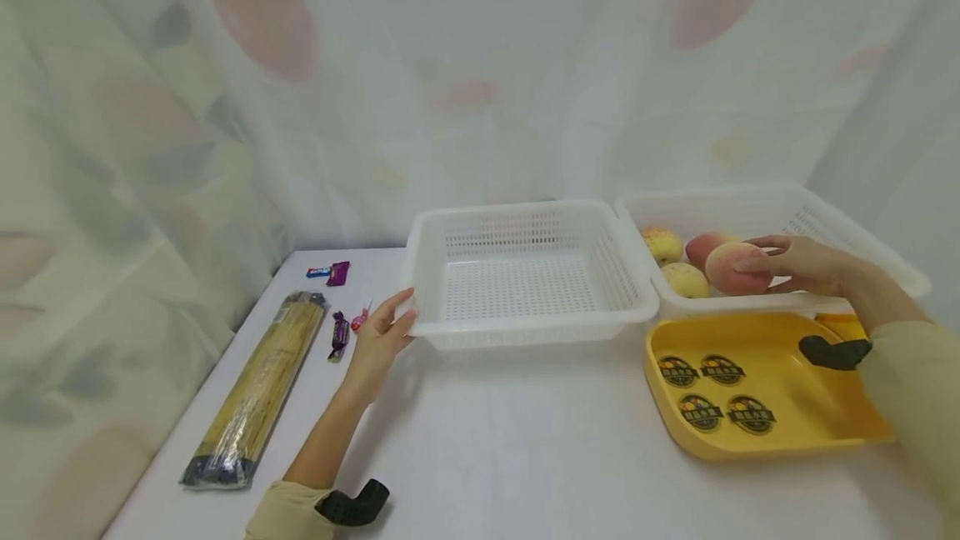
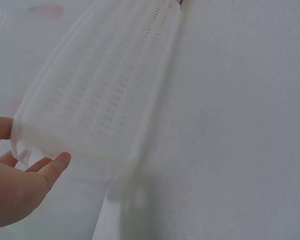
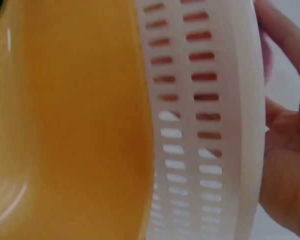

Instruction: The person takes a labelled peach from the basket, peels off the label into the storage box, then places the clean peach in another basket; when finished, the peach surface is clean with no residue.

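Note:
My left hand grips the left end of a white plastic basket, thumb and fingers on either side of its rim. The left wrist view shows this hand at the slotted basket. Over the right-hand white basket, my right hand holds a pink peach. Beside that peach lie another reddish peach and two yellowish fruits. The right wrist view has the basket wall hiding part of the right hand and most of the peach.
A yellow tray with several round stickers stands in front of the right basket. On the left lie a long wrapped bundle of sticks, a purple-wrapped candy, a pink lollipop and small packets. Curtains hang behind.

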The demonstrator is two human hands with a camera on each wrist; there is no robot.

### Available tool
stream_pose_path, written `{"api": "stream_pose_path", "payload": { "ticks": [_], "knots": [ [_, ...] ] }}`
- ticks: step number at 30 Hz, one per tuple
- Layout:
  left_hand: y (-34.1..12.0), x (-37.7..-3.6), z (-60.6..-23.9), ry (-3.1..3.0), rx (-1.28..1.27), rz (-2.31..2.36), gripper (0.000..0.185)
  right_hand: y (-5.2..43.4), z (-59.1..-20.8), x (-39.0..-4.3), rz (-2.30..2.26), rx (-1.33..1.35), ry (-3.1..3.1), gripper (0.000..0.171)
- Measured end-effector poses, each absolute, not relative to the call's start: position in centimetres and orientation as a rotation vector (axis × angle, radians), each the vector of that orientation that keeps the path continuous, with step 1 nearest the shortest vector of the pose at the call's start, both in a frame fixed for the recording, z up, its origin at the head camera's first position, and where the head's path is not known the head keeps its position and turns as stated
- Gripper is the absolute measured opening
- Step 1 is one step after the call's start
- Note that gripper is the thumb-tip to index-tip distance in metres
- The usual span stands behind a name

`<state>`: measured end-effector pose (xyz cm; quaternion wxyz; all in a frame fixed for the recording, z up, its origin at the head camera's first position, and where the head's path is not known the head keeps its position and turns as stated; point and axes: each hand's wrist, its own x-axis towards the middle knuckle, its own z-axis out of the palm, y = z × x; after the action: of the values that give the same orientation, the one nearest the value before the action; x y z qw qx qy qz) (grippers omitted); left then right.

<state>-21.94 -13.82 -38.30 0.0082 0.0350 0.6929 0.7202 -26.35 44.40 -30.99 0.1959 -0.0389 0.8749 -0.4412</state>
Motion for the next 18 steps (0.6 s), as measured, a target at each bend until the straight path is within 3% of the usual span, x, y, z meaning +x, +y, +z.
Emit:
{"api": "stream_pose_path", "payload": {
  "ticks": [8, 18],
  "knots": [
    [-13.9, -22.0, -38.5, 2.19, 0.13, 2.239, 0.044, 44.6, -31.0, -27.3, -1.012, -0.03, 2.398, 0.084],
    [-14.0, -21.9, -38.7, 2.184, 0.134, 2.255, 0.044, 45.3, -32.6, -28.2, -1.191, -0.074, 2.343, 0.085]
  ]
}}
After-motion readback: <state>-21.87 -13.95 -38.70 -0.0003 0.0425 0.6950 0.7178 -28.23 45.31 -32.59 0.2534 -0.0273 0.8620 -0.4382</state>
